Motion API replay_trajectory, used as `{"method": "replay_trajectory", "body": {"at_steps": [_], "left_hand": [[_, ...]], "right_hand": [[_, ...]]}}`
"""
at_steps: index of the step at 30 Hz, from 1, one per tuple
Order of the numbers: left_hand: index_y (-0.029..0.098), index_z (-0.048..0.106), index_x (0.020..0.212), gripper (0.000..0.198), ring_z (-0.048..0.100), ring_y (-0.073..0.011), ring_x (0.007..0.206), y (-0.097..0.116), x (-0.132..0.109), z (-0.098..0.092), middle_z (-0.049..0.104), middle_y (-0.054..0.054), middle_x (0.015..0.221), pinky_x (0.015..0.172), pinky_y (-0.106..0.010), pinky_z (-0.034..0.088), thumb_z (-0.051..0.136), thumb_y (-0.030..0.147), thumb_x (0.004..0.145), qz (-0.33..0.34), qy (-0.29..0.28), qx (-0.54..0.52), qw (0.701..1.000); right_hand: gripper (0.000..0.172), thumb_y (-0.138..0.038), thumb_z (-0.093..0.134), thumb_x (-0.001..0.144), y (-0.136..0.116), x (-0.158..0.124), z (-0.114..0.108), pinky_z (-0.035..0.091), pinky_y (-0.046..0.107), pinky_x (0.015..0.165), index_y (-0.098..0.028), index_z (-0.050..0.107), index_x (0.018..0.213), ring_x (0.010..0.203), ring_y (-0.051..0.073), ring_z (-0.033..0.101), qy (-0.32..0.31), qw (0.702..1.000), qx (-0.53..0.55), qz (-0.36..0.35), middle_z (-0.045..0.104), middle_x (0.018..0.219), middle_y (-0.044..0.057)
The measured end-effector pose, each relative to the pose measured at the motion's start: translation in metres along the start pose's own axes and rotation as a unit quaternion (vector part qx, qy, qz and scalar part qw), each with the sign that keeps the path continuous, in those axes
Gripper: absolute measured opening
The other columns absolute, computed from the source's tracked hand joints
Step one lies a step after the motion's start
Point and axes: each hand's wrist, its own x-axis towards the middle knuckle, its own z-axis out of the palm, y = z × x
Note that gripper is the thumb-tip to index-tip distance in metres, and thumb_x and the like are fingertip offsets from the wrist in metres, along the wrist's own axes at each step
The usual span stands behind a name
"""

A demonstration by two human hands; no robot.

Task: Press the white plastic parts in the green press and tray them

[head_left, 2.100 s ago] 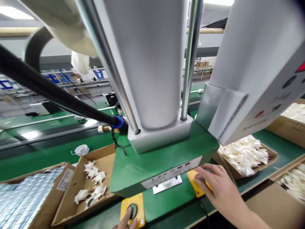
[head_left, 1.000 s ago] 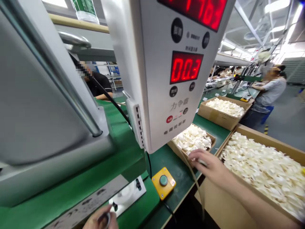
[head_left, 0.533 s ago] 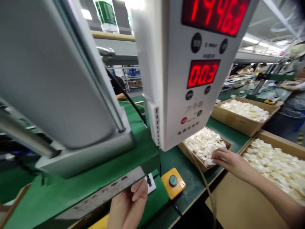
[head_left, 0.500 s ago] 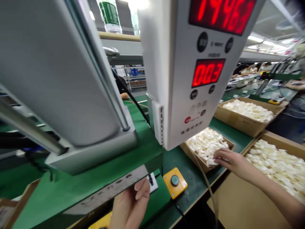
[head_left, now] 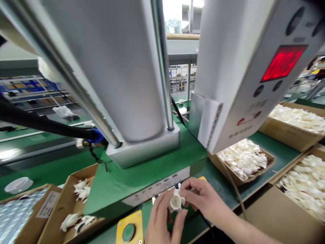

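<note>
At lower centre, left hand (head_left: 159, 220) and right hand (head_left: 200, 198) pinch one white part (head_left: 176, 201); loosened fingers could drop it.

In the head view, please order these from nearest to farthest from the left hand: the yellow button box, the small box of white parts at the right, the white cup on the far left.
From the left hand:
1. Yellow button box, just to its left at the bottom edge.
2. Small box of white parts, to the right, under the control panel.
3. White cup, far left on the green belt.
</note>
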Motion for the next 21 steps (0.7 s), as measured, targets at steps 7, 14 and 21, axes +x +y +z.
{"method": "replay_trajectory", "body": {"at_steps": [7, 14, 21], "left_hand": [[0.021, 0.062, 0.083, 0.028, 0.062, -0.0235, 0.055, -0.029, 0.033, -0.026, 0.065, -0.004, 0.059, 0.053, -0.034, 0.045, 0.051, 0.046, 0.084, 0.153, -0.019, 0.365, 0.918], [0.021, 0.059, 0.064, 0.027, 0.061, -0.025, 0.051, -0.028, 0.043, -0.013, 0.063, -0.003, 0.055, 0.05, -0.036, 0.04, 0.057, 0.042, 0.081, 0.203, -0.032, 0.418, 0.885], [0.021, 0.066, 0.081, 0.023, 0.064, -0.0282, 0.064, -0.034, 0.031, -0.012, 0.068, -0.006, 0.067, 0.061, -0.04, 0.043, 0.051, 0.039, 0.085, 0.19, -0.039, 0.457, 0.868]], "right_hand": [[0.026, -0.041, 0.054, 0.085, 0.011, 0.008, -0.006, 0.036, 0.02, 0.05, -0.017, 0.065, 0.089, 0.054, 0.009, 0.049, 0.056, 0.995, -0.065, -0.049, 0.055, 0.063, -0.002], [0.03, -0.044, 0.055, 0.085, 0.013, -0.015, -0.035, 0.038, 0.023, 0.052, -0.015, 0.064, 0.09, 0.057, 0.011, 0.05, 0.052, 0.997, -0.048, -0.007, 0.058, 0.067, 0.001], [0.027, -0.041, 0.053, 0.087, 0.021, -0.021, -0.04, 0.041, 0.021, 0.053, -0.017, 0.065, 0.087, 0.062, 0.011, 0.054, 0.029, 0.997, -0.066, -0.011, 0.06, 0.073, 0.001]]}}
